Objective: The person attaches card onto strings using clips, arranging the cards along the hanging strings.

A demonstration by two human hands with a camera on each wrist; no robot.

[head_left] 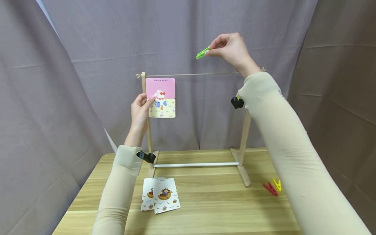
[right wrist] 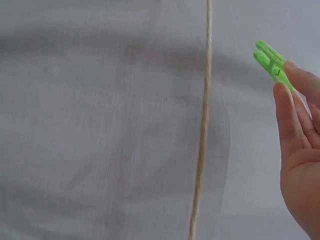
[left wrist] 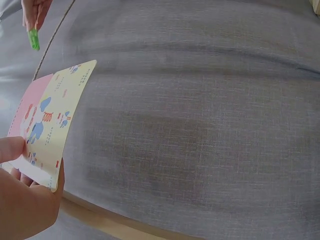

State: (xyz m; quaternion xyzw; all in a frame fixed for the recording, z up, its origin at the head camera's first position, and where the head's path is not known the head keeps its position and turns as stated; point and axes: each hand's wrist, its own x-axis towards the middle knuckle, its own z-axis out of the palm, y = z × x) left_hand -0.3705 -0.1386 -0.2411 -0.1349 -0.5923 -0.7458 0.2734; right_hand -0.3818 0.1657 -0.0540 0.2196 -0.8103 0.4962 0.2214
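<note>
On the light wooden table [head_left: 205, 199], nearest us, two monkey picture cards [head_left: 160, 195] lie overlapped, with a red clothespin [head_left: 270, 189] and a yellow clothespin [head_left: 276, 184] to the right. Behind, our left hand [head_left: 140, 111] pinches the pink-and-yellow cartoon card [head_left: 161, 98] at its left edge, top edge up at the thin twine string [head_left: 205, 74] of the wooden rack [head_left: 243, 143]. Our right hand [head_left: 232, 49] pinches a green plastic clothespin [head_left: 202, 53], above the string, apart from the card. Best we keep the card level, squeeze the pin open, then bite card and string together.
</note>
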